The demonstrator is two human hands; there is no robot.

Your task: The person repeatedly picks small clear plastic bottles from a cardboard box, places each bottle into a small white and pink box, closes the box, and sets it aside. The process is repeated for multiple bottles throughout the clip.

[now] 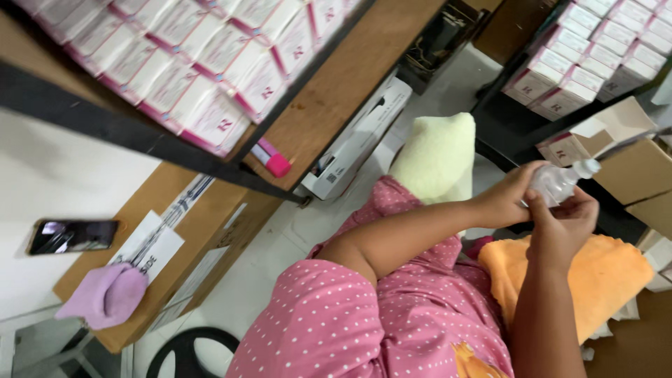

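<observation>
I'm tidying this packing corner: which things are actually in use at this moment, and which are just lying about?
In use:
- small clear bottle with white cap, held by both hands: left, right

Lying about:
- phone on the brown carton
- purple cloth
- orange towel
- pale yellow towel
- pink-and-white boxes on the shelf

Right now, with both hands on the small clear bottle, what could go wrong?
1. The clear bottle is held in the air by the left hand and right hand, past the orange cloth; a slip could drop it off the cloth.
2. Its white cap points toward the open cardboard box; if loose, liquid might spill there.
</observation>
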